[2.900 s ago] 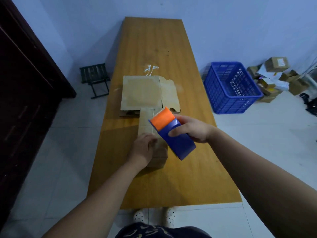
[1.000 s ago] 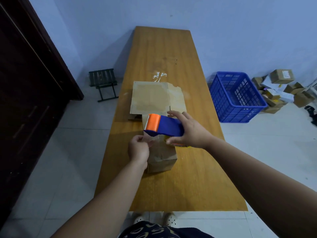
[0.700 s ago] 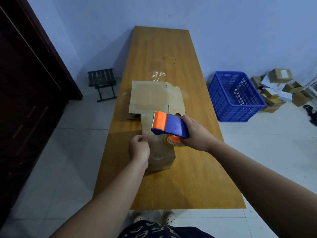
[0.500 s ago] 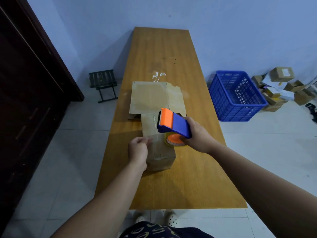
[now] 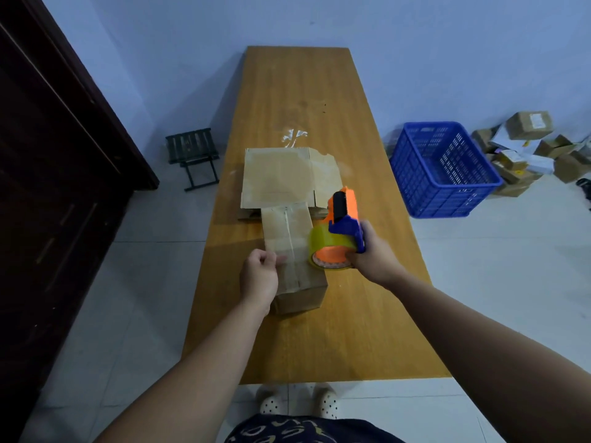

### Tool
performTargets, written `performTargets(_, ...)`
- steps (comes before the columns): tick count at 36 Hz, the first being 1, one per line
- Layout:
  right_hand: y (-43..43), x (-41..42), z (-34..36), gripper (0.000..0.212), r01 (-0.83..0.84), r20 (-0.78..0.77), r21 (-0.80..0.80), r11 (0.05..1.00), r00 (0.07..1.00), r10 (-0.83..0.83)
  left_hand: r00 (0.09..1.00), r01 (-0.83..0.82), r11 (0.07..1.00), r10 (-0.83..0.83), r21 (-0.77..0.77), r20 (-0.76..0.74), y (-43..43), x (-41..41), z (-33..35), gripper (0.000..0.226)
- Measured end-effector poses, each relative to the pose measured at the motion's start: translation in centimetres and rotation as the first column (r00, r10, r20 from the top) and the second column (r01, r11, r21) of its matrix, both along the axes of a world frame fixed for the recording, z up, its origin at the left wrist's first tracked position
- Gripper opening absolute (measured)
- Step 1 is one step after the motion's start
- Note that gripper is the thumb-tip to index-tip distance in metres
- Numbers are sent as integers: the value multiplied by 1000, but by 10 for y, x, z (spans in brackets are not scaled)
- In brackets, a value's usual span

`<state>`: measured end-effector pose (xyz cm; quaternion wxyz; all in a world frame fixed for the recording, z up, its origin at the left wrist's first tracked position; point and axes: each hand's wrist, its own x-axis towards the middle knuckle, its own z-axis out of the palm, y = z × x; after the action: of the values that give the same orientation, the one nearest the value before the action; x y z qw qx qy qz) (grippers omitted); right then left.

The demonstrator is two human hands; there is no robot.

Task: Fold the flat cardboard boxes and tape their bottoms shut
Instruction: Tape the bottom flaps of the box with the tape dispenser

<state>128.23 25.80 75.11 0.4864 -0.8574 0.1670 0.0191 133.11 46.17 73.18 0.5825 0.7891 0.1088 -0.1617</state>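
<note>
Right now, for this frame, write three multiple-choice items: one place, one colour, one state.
1. Where is the blue plastic crate? A on the table; B on the floor, right of the table; C on a shelf.
2. The tape dispenser is: A orange and blue; B green and white; C black and red.
3. The cardboard box by the left hand is: A flat; B crushed; C folded up.
Key: B, it sits on floor tiles; A, orange head, blue handle; C, its sides stand upright.
</note>
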Motion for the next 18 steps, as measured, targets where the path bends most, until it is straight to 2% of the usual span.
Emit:
performTargets(4,-8,-3,5,55,-19,-13,-84,996,1000,18,998,51,995,-53,81,21,-4,-1,0,23)
performTargets(12,-5,1,14,39,-65,74,-245,967,994,86,1000,18,994,-19,108,12,-7,-6,1,21)
performTargets(18,-14,-6,16,33,-58,46,-368,928,996,81,991,84,980,-101,179,87,-1,-10,0,20)
